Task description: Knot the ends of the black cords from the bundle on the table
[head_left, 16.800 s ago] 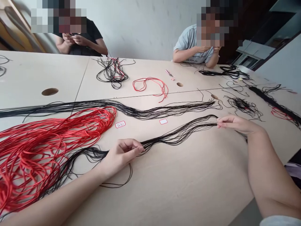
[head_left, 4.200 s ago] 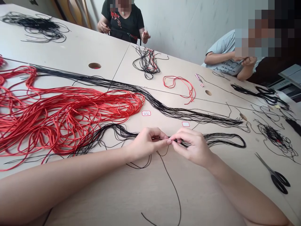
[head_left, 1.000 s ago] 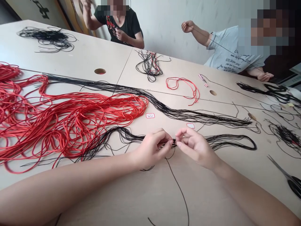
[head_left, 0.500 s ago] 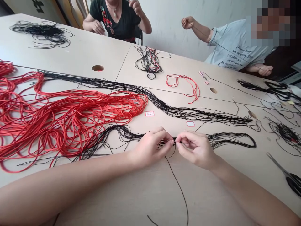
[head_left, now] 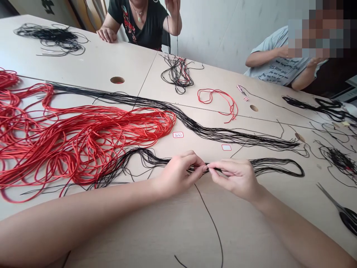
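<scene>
My left hand (head_left: pixel 184 173) and my right hand (head_left: pixel 235 176) meet fingertip to fingertip at the middle of the view. Each is closed in a pinch on thin black cord, most of it hidden by the fingers. One loose strand of black cord (head_left: pixel 210 216) trails from under my left hand toward the near edge of the table. Behind my hands runs a bundle of black cords (head_left: pixel 276 163), which ends in a loop on the right and spreads into loose strands on the left.
A big heap of red cord (head_left: pixel 92 141) covers the left. Beyond my hands stretches a long black bundle (head_left: pixel 195 126). Scissors (head_left: pixel 338 208) lie at the right edge. Two small labels (head_left: pixel 178 134) sit mid-table. Two people (head_left: pixel 142 22) sit opposite, one holding black cord.
My right fingers have straightened somewhat while keeping their pinch, and the small cord loop beneath my fingertips is gone. Opposite, both people have moved their arms.
</scene>
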The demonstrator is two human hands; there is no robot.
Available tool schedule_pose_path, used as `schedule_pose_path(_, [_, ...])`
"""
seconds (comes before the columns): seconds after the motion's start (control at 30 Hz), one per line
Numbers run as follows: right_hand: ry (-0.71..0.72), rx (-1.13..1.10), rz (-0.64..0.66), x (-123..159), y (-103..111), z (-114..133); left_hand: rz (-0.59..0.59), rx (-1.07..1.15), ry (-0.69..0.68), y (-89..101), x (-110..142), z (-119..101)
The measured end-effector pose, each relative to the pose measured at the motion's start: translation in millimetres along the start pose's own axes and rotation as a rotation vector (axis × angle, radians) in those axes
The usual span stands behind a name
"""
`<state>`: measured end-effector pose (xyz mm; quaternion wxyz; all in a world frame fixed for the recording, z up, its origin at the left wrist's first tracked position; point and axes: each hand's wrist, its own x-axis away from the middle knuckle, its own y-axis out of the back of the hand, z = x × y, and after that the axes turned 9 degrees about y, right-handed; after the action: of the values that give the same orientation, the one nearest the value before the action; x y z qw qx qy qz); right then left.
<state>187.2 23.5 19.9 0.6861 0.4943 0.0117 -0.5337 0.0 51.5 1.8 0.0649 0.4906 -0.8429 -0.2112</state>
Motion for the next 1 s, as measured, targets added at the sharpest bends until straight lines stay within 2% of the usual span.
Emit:
schedule_pose_path(0.23, [0.071, 0.017, 0.006, 0.1, -3.1, -2.6, 0.096, 0.199, 0.209, 1.3, -2.6, -3.5])
schedule_pose_path(0.4, [0.033, -0.031, 0.078, -0.2, -1.8, -2.3, 0.131, 0.288, 0.265, 1.9, -5.1, -2.8])
schedule_pose_path(0.57, [0.005, 0.038, 0.090, 0.6, -5.6, -0.9, 0.098, 0.304, 0.279, 0.9, -4.7, -1.4])
schedule_pose_path(0.8, [-0.045, 0.131, 0.062, 4.3, -16.6, -1.8, 0.036, 0.183, 0.251, -0.1, -4.8, -0.1])
schedule_pose_path(1.0, [-0.011, 0.157, 0.226, 5.3, -11.2, -4.0, 0.032, 0.045, 0.150, -2.4, -3.3, 3.2])
